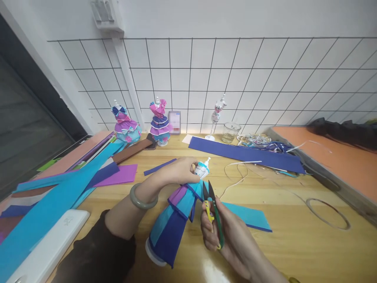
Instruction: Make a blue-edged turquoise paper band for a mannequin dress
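Note:
My left hand (pixel 187 169) is closed round the upper body of a small white dress form (pixel 203 169), which leans over the table. A layered paper dress (pixel 173 224) in dark blue, turquoise and purple covers its lower part, and the round white base (pixel 154 253) shows at the bottom. In my right hand (pixel 226 232) is a pair of thread snips (pixel 212 214) with yellow and green handles. Their two dark blades are apart and point up beside the dress waist. A turquoise and blue paper piece (pixel 249 217) lies to the right of my right hand.
Two dressed forms (pixel 126 125) (pixel 160 122), a phone (pixel 174 122), a bare form (pixel 218 114) and a glass (pixel 231 132) stand at the back. Crepe paper strips (pixel 70 184) and a white device (pixel 50 247) lie left. A dark blue strip (pixel 244 152) and loose cord (pixel 328 214) lie right.

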`<control>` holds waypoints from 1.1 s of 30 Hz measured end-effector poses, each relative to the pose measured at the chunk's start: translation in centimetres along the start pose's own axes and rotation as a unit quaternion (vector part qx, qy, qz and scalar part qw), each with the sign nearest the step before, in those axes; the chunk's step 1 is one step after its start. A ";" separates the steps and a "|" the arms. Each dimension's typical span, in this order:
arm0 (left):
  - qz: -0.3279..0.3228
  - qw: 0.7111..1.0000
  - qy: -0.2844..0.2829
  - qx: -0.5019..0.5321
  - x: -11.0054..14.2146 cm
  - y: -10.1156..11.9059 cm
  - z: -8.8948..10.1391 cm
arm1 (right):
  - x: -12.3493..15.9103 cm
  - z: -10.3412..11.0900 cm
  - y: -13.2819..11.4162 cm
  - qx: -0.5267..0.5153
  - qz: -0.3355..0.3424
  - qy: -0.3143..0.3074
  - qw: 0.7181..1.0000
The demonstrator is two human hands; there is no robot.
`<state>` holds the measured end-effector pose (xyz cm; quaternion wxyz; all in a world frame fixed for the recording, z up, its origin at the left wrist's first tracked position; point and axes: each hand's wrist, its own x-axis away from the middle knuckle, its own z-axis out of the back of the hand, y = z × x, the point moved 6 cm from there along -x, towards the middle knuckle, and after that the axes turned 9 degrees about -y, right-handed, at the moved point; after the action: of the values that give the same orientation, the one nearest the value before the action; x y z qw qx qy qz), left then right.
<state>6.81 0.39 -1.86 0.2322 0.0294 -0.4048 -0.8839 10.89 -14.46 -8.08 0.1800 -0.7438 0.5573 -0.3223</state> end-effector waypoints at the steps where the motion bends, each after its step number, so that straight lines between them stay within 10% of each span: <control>1: 0.001 1.000 -0.005 0.001 0.2 0.2 0.0 | -0.1 -0.2 0.1 0.002 0.002 -0.002 1.000; 33: 0.018 0.999 0.030 -0.038 0.9 0.9 0.9 | -0.5 -0.2 0.9 0.009 0.011 0.047 0.999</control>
<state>6.18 0.17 -0.50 0.2610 0.0401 -0.3646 -0.8929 10.04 -14.22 -8.62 0.1637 -0.7197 0.5707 -0.3598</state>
